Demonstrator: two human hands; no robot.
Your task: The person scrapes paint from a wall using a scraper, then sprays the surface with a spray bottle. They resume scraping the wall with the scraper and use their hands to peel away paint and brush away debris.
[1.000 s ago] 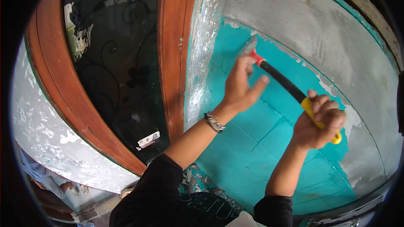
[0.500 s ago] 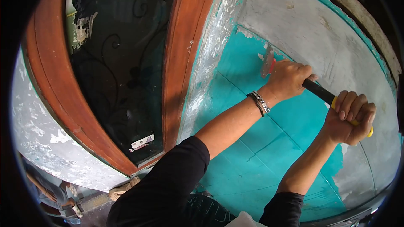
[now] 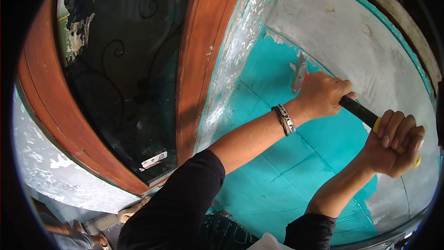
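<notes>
A long-handled scraper slants across the wall, its flat metal blade (image 3: 299,75) against the turquoise paint (image 3: 268,69) near the bare grey edge. Loose paint flakes stick out by the blade. My left hand (image 3: 323,95), with a chain bracelet (image 3: 285,119) at the wrist, is closed round the scraper near its red neck. Lower and to the right, my right hand (image 3: 394,142) wraps round the yellow end of the black handle (image 3: 360,110). Most of the grip under each palm is hidden.
Left of the wall stands a reddish-brown wooden frame (image 3: 203,65) around dark glass (image 3: 134,74) with scrolled ironwork. Grey scraped wall (image 3: 342,28) spreads at upper right. Another person's leg and foot (image 3: 76,238) show at bottom left.
Both hands and the scraper have shifted a little right and down in view, the blade with them. The window frame has slid slightly left as the view moved. The grip is the same.
</notes>
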